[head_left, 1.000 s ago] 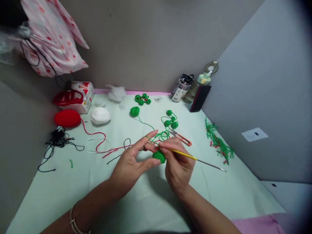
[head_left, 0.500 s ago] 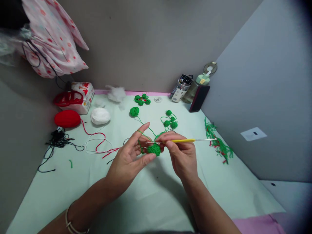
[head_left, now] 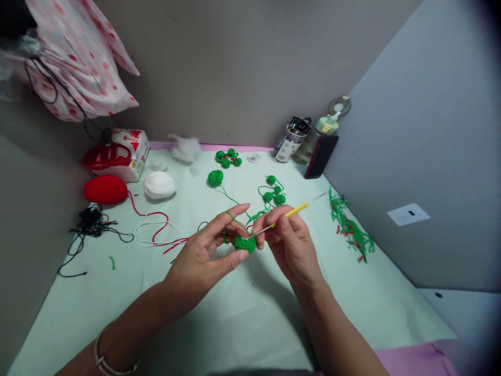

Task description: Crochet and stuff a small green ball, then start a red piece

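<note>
My left hand [head_left: 203, 250] pinches a small green crochet piece [head_left: 245, 243] between thumb and middle finger, and green yarn [head_left: 235, 216] runs over its raised index finger. My right hand [head_left: 291, 245] grips a yellow-handled crochet hook [head_left: 291, 211] whose metal tip sits at the green piece. The hook's far end points up and to the right. Both hands hover above the pale green tabletop [head_left: 235, 313].
Red yarn ball [head_left: 105, 189], white yarn ball [head_left: 159, 184] and a red-and-white box [head_left: 129, 151] lie at the left. Small green crochet balls [head_left: 274, 193] lie behind the hands. Green yarn scraps [head_left: 350, 230] lie right. A can [head_left: 289, 143], bottle [head_left: 323, 133] and phone [head_left: 321, 156] stand at the back.
The hook swung from pointing down-right, through level, to pointing up-right. The green piece shifted left and up slightly between my fingers. The scissors behind my right hand are now hidden.
</note>
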Motion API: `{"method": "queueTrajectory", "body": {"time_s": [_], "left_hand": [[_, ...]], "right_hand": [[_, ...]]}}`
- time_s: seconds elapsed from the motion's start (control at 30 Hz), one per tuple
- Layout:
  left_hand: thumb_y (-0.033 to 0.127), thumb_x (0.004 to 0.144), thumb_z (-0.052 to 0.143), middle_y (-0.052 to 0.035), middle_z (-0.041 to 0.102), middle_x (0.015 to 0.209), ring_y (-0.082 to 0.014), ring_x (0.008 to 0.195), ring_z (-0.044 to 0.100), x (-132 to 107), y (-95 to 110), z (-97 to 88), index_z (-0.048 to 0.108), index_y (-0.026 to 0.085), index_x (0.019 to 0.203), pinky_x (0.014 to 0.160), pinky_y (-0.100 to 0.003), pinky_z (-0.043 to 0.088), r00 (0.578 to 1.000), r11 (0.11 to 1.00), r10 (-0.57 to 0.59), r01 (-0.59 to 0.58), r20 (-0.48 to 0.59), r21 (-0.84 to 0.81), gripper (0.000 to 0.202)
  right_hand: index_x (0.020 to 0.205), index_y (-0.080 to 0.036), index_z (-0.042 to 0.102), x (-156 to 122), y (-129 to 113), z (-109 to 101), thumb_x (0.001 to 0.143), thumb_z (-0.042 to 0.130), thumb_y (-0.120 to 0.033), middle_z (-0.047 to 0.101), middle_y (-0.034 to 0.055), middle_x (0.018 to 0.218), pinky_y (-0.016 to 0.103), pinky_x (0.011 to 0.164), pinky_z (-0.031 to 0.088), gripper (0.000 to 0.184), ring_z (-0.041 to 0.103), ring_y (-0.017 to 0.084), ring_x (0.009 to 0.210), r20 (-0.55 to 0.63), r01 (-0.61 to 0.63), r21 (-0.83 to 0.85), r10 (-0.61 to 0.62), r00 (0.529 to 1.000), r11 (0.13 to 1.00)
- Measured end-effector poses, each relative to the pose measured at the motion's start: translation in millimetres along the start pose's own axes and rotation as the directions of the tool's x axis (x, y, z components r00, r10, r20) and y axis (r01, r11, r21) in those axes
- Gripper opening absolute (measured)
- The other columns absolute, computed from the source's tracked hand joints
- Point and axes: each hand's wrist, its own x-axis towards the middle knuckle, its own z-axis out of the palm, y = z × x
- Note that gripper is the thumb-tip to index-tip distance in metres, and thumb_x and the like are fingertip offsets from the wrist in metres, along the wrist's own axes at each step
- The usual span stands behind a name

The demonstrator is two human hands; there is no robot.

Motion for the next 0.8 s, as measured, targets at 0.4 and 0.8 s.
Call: {"method": "queueTrajectory", "body": {"time_s": [0.4,0.8], "left_hand": [[0.020,0.087,0.074,-0.0017,0.074,0.101,-0.0210,0.104,0.069,-1,9,-1.4,0.067,0.032,0.140,0.108,-0.039,0.051,0.997,0.979,0.075,-0.073,-0.003,0.188,0.055],[0.017,0.086,0.072,-0.0036,0.076,0.108,-0.0217,0.101,0.068,-1,14,-2.5,0.070,0.030,0.135,0.106,-0.039,0.051,0.989,0.938,0.151,-0.146,0.010,0.315,0.050]], "right_hand": [[0.089,-0.024,0.066,-4,-3,-4,0.098,0.066,-0.053,0.077,0.0032,0.081,0.033,0.064,0.061,0.031,0.070,0.017,0.068,0.048,0.094,-0.137,-0.088,0.995,0.986],[0.094,-0.024,0.072,-7,-2,-6,0.103,0.062,-0.042,0.081,0.0043,0.089,0.035,0.069,0.062,0.022,0.073,0.018,0.072,0.125,0.219,-0.222,-0.195,0.973,0.950]]}}
